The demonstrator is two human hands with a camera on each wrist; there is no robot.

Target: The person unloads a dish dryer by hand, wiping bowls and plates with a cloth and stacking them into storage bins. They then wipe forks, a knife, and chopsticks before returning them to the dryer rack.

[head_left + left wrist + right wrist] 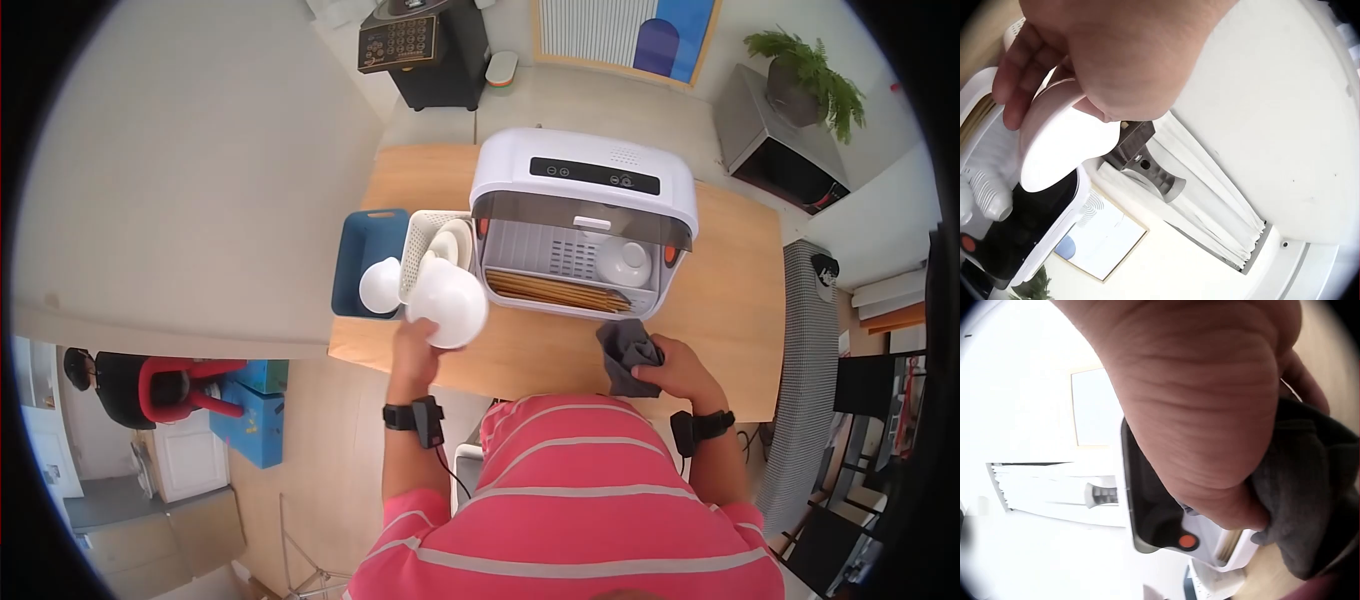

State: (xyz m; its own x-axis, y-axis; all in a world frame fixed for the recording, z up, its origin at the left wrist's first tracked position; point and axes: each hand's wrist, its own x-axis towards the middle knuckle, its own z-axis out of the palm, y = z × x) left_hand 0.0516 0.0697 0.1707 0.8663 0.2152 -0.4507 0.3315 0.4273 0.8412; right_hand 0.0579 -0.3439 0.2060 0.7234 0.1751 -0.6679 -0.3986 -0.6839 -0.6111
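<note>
My left hand pinches the rim of a white bowl beside the white basket; in the left wrist view the fingers and thumb of the hand are on the edge of the bowl. My right hand grips a crumpled dark grey cloth at the table's front edge. In the right wrist view the cloth bunches under the hand, whose fingers are mostly hidden. The white dish cabinet stands with its lid raised, holding a white bowl and wooden chopsticks.
A white basket with plates stands left of the cabinet. Beside it is a blue bin with a white bowl at its edge. The wooden table extends right of the cabinet. Another person sits at far left.
</note>
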